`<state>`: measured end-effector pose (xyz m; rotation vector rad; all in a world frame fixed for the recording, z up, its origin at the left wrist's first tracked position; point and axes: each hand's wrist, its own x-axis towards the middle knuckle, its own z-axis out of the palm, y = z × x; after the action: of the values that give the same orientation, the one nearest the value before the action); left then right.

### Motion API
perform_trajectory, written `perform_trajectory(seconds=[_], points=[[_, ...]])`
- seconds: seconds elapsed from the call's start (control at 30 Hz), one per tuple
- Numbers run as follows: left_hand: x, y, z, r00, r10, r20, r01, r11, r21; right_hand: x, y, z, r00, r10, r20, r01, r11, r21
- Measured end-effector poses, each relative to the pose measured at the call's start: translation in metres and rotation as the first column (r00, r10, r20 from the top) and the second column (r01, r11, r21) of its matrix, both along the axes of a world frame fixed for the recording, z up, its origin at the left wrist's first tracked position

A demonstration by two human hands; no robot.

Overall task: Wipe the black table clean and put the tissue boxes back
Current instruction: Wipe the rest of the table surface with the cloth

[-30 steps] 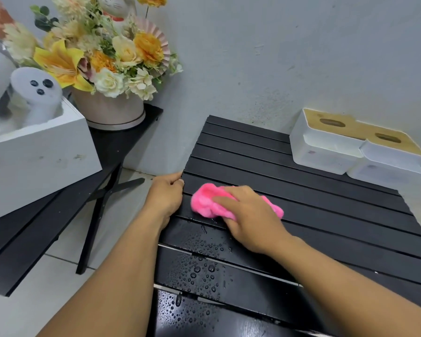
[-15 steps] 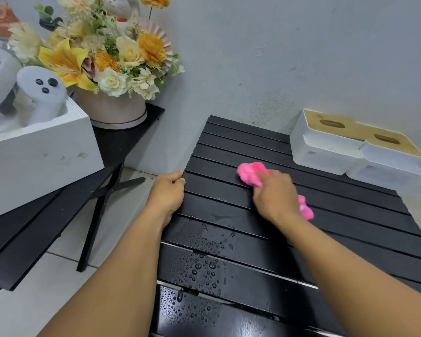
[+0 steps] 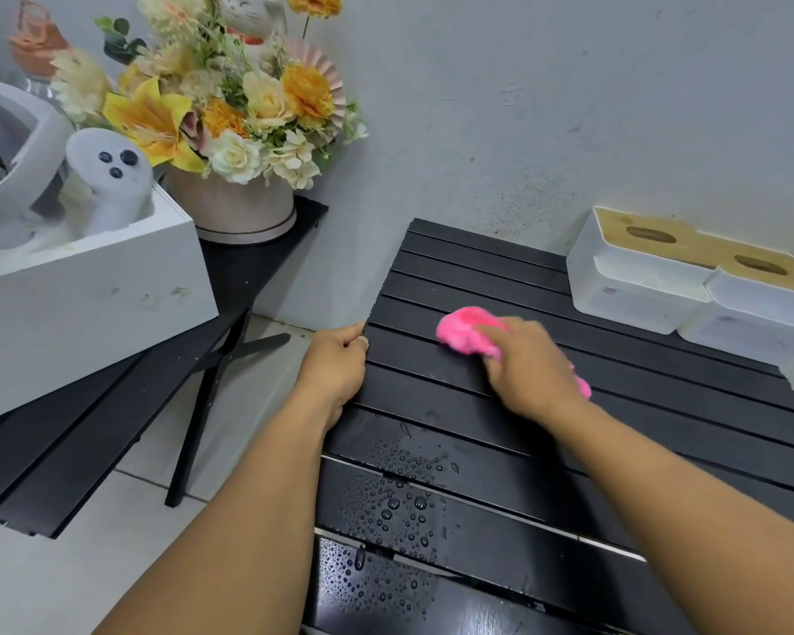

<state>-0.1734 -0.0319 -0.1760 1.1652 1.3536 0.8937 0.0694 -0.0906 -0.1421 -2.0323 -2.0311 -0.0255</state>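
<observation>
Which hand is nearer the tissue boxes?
Right. The right hand holds the pink cloth on the table, in front of the tissue boxes and apart from them; the left hand grips its left edge, farther off.

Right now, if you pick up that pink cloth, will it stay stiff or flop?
Probably flop: the cloth is bunched into soft lumps under the right hand. It likely feels light, maybe damp, since drops bead on the table.
</observation>
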Motion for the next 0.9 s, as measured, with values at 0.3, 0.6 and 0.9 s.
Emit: perform_trajectory(seconds=[0.3, 0.6, 0.9], points=[[0.001, -0.002, 0.004, 1.0, -0.01, -0.01, 0.01, 1.0, 0.003, -0.028, -0.005, 0.005, 0.997, -0.081, 0.012, 0.081, 0.997, -0.01], [-0.001, -0.005, 0.007, 0.999, -0.007, 0.039, 0.007, 1.0, 0.004, -0.055, -0.061, 0.007, 0.925, 0.379, -0.019, -0.379, 0.925, -0.02], [0.0, -0.002, 0.003, 0.999, -0.006, 0.035, 0.007, 0.999, -0.031, -0.025, 0.002, 0.001, 0.988, -0.148, 0.051, 0.149, 0.989, -0.011]])
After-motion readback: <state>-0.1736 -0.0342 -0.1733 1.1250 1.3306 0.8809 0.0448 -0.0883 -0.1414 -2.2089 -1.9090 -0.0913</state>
